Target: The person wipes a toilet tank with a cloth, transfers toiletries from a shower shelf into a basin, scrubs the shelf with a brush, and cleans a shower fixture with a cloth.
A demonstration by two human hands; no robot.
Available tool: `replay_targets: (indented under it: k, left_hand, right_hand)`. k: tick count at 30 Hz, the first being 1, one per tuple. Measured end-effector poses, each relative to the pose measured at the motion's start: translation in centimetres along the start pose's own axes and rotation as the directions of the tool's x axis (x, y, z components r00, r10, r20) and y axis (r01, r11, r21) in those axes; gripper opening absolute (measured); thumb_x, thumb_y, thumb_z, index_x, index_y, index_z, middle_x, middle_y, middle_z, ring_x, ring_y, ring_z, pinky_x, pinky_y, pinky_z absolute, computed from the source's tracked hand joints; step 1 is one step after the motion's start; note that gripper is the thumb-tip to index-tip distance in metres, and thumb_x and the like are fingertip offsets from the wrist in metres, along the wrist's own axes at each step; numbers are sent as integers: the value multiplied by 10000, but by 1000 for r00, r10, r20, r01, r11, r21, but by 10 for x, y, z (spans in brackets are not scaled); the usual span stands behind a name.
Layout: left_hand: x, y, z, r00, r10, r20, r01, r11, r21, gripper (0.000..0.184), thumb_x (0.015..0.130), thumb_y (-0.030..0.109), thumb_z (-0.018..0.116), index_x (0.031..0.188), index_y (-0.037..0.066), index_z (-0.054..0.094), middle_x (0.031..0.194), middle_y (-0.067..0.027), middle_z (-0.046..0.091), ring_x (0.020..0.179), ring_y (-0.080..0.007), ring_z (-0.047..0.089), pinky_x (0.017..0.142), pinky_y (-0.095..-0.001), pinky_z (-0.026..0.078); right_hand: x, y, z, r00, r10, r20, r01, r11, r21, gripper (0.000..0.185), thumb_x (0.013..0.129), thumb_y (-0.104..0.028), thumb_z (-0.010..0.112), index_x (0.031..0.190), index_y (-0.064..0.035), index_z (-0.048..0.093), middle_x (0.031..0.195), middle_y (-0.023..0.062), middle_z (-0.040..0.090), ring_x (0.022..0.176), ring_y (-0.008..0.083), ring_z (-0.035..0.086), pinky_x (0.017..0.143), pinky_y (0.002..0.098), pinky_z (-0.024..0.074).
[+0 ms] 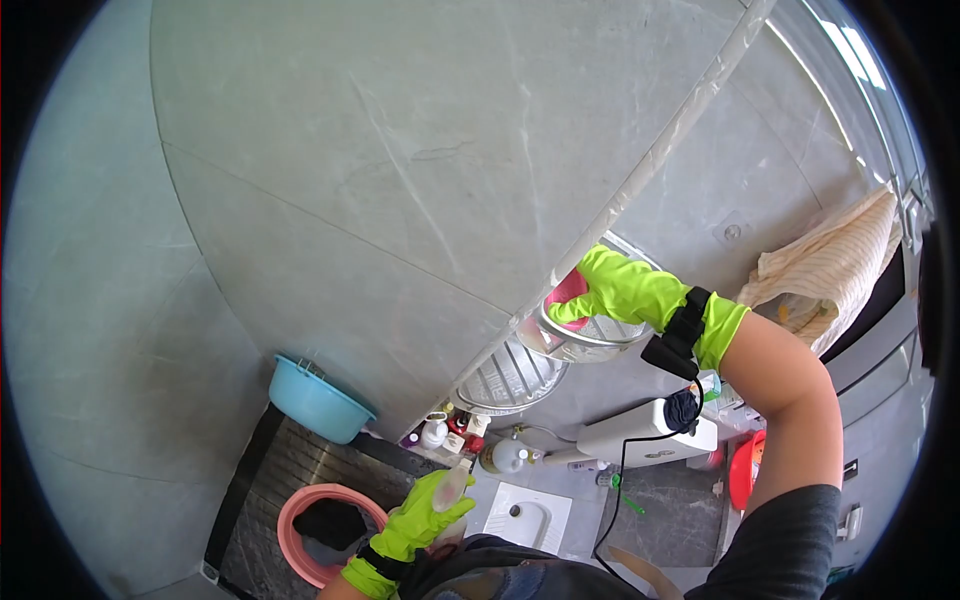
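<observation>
The gloved right hand (612,288) holds a pink cloth (568,298) at a corner shelf (600,350), the left hand (425,515) a whitish object (451,490).

No text, brand or number can be read. The green-and-white package (711,386) on the right, beyond the white, box-shaped toilet cistern (615,437), is too small for any print on it to be made out. The same goes for the rounded white plastic bottle (434,434) at the foot of the grey tiled wall, and for the larger, pale plastic bottle (508,456) to its right. A small oval mark on the cistern's top is likewise illegible.
</observation>
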State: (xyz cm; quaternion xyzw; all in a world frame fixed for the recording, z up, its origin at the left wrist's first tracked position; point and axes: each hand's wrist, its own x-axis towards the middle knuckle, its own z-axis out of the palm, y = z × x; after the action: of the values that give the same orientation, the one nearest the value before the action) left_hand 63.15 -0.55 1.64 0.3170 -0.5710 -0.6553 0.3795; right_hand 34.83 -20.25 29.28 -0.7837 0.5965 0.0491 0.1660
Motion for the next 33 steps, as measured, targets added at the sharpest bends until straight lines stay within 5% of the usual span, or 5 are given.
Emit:
replay_targets:
  k: [12,17,24,27,33]
  left_hand:
    - [9,-2,5,996,-6,90,6,1000,-2,398,831,248,732,1126,0,632,1057,-180,675,977,-353,635,866,-417,490]
    - [10,-1,11,994,-24,109,22,1000,16,404,831,247,731,1136,2,629,1054,-173,675,979,-344,633,867,-409,490]
    - [10,-7,12,993,0,121,-9,998,67,359,823,231,737,1100,21,648,1046,-161,677,969,-337,638,860,-406,494]
    - [9,-3,15,994,-30,104,25,999,43,346,821,224,738,1090,25,651,1041,-159,677,965,-339,638,859,-410,494]
    - [1,-5,15,995,-5,95,-4,996,94,349,825,228,742,1093,24,652,1041,-163,677,961,-337,642,859,-413,496]
  right_hand:
    - [-27,3,13,972,-163,-168,140,981,-137,450,893,-357,681,1195,-50,550,1119,148,631,1007,295,629,874,383,513]
    - [-34,-29,-18,998,65,-27,-69,962,-265,734,671,-441,853,1202,-32,557,1141,170,638,1063,340,625,878,403,508]
    - [-26,-7,-21,976,172,137,-111,922,-372,903,643,-386,872,1351,-1,463,1253,215,560,1156,384,556,929,413,487]
    - [-27,20,-16,962,46,-269,-143,924,-355,969,647,-409,868,1405,0,425,1278,222,543,1161,381,556,924,409,491]
    - [-19,5,-4,998,10,-58,-25,962,-272,920,739,-383,796,1484,-65,360,1301,205,535,1183,368,548,975,406,455]
